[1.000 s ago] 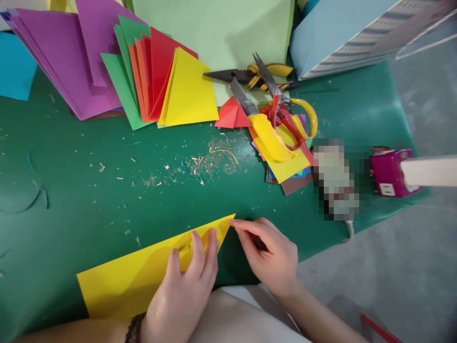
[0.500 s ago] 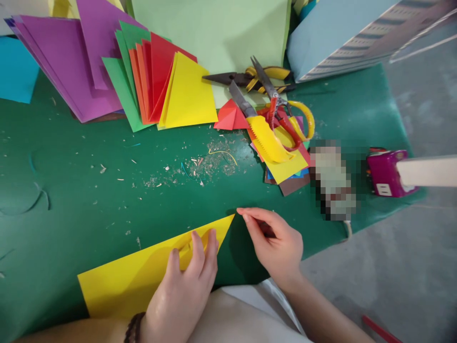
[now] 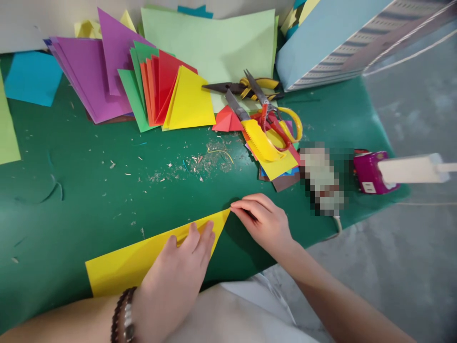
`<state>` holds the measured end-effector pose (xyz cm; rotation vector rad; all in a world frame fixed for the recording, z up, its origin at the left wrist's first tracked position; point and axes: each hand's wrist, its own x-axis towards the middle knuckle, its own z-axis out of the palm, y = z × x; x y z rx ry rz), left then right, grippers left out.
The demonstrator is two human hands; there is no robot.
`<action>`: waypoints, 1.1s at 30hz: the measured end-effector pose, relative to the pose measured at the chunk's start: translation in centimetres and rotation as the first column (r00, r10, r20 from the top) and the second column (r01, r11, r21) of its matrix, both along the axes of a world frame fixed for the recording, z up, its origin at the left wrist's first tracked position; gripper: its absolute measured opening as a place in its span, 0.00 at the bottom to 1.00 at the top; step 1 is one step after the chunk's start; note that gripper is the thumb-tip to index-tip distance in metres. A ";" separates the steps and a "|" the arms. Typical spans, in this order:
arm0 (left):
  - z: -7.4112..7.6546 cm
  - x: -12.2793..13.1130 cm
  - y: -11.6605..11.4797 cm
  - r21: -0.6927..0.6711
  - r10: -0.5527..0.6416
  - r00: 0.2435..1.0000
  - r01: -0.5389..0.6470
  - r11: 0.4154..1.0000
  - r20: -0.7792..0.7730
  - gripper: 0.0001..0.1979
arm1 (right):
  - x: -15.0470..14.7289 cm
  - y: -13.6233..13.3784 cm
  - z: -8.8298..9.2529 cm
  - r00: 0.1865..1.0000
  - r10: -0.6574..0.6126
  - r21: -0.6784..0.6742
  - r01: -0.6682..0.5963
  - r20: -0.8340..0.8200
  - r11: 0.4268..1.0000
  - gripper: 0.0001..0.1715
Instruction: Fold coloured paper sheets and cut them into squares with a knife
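Observation:
A folded yellow paper sheet (image 3: 124, 269) lies on the green mat (image 3: 85, 200), its narrow tip pointing up and right. My left hand (image 3: 174, 271) rests on it, with the fingers pressing near the fold and hiding part of the paper. My right hand (image 3: 264, 224) is beside the tip, fingertips touching that corner. Its thumb is hidden, so any pinch is unclear. A bracelet of dark beads and a metal piece circles my left wrist (image 3: 124, 314).
Fanned purple, green, orange, red and yellow paper (image 3: 167, 90) lies at the back. Right of it are pliers (image 3: 235, 88), red-and-yellow scissors (image 3: 274, 119) and a yellow-handled knife (image 3: 257, 136) on coloured scraps. Paper shavings (image 3: 193, 166) litter the mat. A pixelated object (image 3: 321, 181) stands at right.
My right hand has moved left and its fingertips now reach the yellow tip. My left hand stays on the paper. The whole view has shifted and tilted slightly.

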<state>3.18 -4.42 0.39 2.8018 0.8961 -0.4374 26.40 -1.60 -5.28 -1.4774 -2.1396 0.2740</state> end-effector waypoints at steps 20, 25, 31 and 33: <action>1.4 -1.6 3.4 -0.220 0.033 0.984 0.007 0.975 0.177 0.29 | -0.1 -0.9 0.1 0.990 0.144 -0.025 -0.143 0.002 0.989 0.09; 1.4 -1.8 4.1 -0.245 0.023 0.983 0.023 0.969 0.184 0.30 | -0.2 -0.9 0.1 0.987 0.157 0.009 -0.157 -0.016 0.988 0.07; 1.1 -2.2 4.6 -0.277 -0.006 0.983 0.058 0.959 0.183 0.33 | -0.9 -1.8 0.3 0.973 0.231 0.020 -0.231 -0.026 0.973 0.06; 0.9 -2.3 4.5 -0.276 -0.010 0.980 0.066 0.959 0.200 0.34 | -1.2 -2.3 0.3 0.964 0.263 0.021 -0.263 -0.032 0.965 0.07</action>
